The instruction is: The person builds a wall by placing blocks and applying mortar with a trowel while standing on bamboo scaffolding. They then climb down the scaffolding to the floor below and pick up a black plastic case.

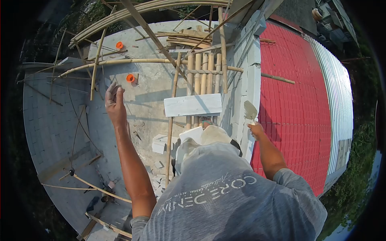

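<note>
View from head height, straight down over bamboo scaffolding.

- Right hand (256,129): clenched round the handle of a trowel (250,109). The blade is pointed up and away from the body and is laid against the pale block wall (251,68), on its near face. Whether mortar is carried on the blade cannot be told.
- Left hand (115,102): released, fingers loosely spread, nothing grasped. It is held in the air over the concrete slab (152,94) far below.
- A white plank (193,105) is laid across the bamboo platform (203,72), just beside the wall and between the two hands.
- An orange cup (130,78) is seen on the slab near the left hand; a second orange cup (119,45) lies farther off.
- A red roof (293,108) is seen beyond the wall.
</note>
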A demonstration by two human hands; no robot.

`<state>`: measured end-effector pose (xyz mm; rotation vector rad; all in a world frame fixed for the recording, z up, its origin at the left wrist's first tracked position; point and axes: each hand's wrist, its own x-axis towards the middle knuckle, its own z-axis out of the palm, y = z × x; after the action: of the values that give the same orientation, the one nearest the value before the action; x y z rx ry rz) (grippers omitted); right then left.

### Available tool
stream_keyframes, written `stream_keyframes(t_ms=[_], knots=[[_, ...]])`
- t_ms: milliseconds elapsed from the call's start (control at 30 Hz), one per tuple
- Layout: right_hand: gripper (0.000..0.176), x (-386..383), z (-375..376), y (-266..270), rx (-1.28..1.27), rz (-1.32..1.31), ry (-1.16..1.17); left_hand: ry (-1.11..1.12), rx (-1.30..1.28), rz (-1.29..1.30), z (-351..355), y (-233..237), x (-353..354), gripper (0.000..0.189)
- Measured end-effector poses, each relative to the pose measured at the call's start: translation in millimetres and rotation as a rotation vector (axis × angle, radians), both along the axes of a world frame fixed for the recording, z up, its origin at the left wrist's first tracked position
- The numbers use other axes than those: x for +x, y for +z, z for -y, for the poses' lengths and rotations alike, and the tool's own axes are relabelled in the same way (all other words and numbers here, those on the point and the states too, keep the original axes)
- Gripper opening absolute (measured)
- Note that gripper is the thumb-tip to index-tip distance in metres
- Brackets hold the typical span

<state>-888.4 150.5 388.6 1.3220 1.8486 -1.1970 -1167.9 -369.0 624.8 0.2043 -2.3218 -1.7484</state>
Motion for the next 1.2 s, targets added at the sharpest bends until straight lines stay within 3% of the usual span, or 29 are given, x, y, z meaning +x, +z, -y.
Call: stream_keyframes(t_ms=[100, 267, 467, 567, 767, 933, 1000, 1133, 1200], knots=[[0.043, -9, -22, -2, 0.039, -0.097, -0.062, 0.008, -0.010, 0.045, -5, 2, 3, 0.038], [0.032, -27, -38, 15, -0.010, -0.038, -0.217, 0.156, 0.064, 0.196, 26, -54, 46, 0.038], [0.032, -53, -30, 22, -0.109, -0.033, -0.226, 0.328, 0.255, 0.340, 41, -108, 84, 0.041], [0.037, -67, -24, 9, -0.208, -0.056, -0.292, 0.358, 0.261, 0.388, 46, -123, 71, 0.047], [0.039, -135, -9, -22, -0.208, -0.063, -0.469, 0.380, 0.274, 0.361, 54, -146, -65, 0.054], [0.041, -192, -26, -21, -0.170, 0.068, -0.318, 0.166, 0.153, 0.104, -6, -87, -198, 0.061], [0.042, -220, -41, -12, -0.182, 0.026, -0.261, 0.092, 0.116, 0.060, -16, -85, -240, 0.064], [0.044, -256, -56, 12, -0.122, -0.015, -0.350, 0.027, 0.040, 0.036, -60, -68, -305, 0.073], [0.037, -263, -54, 23, -0.006, -0.110, -0.447, 0.005, 0.016, 0.034, -71, -67, -321, 0.075]])
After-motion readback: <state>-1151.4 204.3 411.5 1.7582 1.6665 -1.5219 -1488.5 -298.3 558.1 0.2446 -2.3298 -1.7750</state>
